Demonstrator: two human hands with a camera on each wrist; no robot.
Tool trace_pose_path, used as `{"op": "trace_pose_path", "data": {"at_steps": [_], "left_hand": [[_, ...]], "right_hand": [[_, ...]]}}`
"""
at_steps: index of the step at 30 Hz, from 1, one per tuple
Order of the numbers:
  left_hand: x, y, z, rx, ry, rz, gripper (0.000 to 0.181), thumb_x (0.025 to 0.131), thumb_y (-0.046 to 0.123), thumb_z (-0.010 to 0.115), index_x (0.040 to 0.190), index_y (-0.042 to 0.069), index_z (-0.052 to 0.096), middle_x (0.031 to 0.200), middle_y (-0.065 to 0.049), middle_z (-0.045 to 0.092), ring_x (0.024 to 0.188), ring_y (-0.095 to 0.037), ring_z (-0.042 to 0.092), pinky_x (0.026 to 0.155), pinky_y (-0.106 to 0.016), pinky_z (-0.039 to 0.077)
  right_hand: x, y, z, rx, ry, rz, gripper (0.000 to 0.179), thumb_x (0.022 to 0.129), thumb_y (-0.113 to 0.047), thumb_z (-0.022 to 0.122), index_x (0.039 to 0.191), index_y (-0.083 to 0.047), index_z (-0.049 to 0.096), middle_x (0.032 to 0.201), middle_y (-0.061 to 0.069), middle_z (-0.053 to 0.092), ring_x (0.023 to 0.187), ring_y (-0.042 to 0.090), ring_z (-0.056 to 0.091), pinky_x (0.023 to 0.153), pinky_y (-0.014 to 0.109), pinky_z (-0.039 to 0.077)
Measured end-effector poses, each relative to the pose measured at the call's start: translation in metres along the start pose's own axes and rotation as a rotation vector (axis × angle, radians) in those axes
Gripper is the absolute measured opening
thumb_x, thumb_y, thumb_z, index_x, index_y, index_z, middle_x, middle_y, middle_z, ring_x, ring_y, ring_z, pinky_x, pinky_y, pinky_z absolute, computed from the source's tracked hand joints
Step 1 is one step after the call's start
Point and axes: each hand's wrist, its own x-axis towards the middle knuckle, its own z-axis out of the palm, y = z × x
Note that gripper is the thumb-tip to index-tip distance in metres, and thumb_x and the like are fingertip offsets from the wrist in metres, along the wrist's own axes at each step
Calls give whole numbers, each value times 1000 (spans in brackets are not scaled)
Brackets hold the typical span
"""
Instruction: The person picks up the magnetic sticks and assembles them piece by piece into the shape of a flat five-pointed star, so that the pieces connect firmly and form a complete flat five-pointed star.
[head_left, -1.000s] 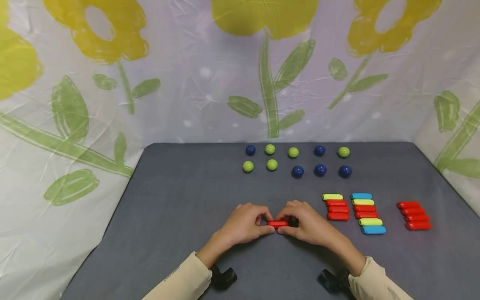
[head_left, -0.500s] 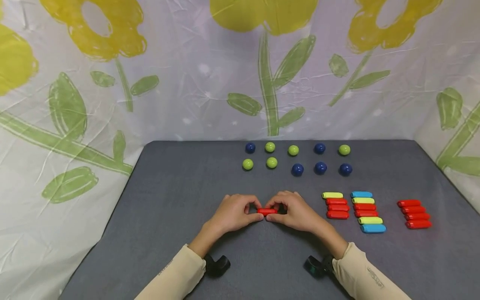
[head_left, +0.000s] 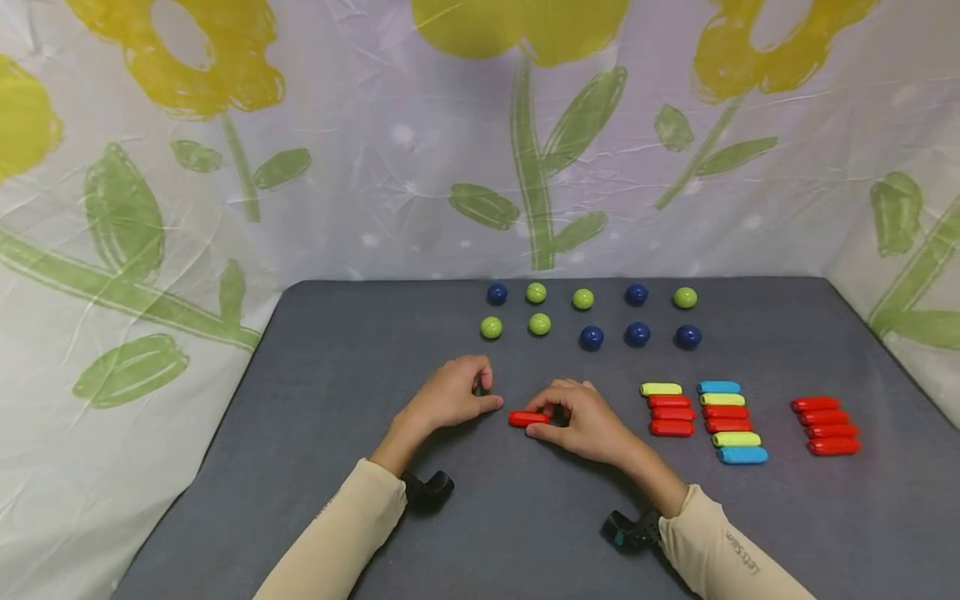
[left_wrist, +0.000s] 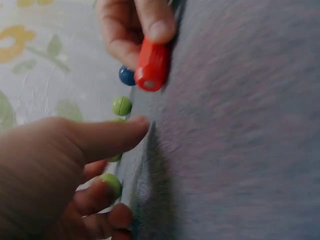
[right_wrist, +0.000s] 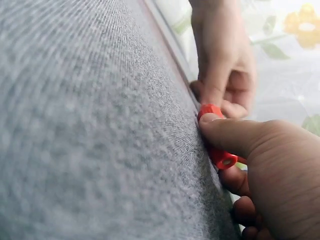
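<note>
Near the middle of the surface (head_left: 315, 400), our right hand (head_left: 585, 423) pinches the red stick (head_left: 522, 418) by its right end, thumb on the near side. Resting on the surface or just above it: can't tell. Our left hand (head_left: 447, 395) is just off the left end, thumb and fingers apart, holding nothing. Handling guess: light, stiff, probably hard plastic, not fragile. Looks glossy, so likely a bit slick; roundish sides could roll under an off-centre push. We'd pinch across the sides at mid-length for balance.
</note>
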Motion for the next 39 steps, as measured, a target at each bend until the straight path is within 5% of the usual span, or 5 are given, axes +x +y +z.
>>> {"op": "trace_pose_path", "data": {"at_steps": [5, 10, 16, 24, 39], "left_hand": [[26, -6, 2, -8, 172, -44, 33, 90, 20, 77, 118, 15, 60, 120, -11, 54, 91, -29, 61, 78, -44, 50], [44, -7, 0, 90, 155, -48, 57, 96, 18, 70, 150, 22, 51, 157, -11, 44, 131, -39, 55, 97, -57, 52], [30, -5, 2, 148, 72, 4, 42, 99, 27, 67, 140, 20, 63, 136, -7, 67, 124, -32, 62, 101, -51, 51], [-6, 3, 5, 49, -58, 133, 34, 96, 32, 71, 128, 22, 70, 124, 0, 69, 113, -24, 62, 98, -44, 50], [-17, 7, 11, 18, -53, 168, 31, 95, 33, 71, 123, 21, 69, 116, 2, 67, 104, -19, 62, 93, -42, 51]], "right_hand": [[-1, 1, 1, 7, 19, 1, 18, 81, -27, 87, 97, -27, 77, 81, -13, 62, 69, 5, 46, 74, 28, 29], [-2, 0, 3, 12, 48, 2, 19, 81, -26, 87, 98, -25, 78, 82, -10, 63, 68, 5, 45, 73, 28, 30], [-3, -1, 7, 24, 64, 14, 19, 81, -24, 87, 97, -23, 78, 82, -9, 63, 68, 5, 45, 74, 29, 31], [-3, 3, 7, 59, 103, 48, 16, 83, -24, 86, 96, -24, 77, 80, -10, 62, 64, 5, 44, 70, 29, 31], [-3, 4, 6, 58, 99, -3, 15, 82, -23, 86, 93, -24, 75, 77, -11, 60, 64, 6, 44, 73, 31, 32]]}}
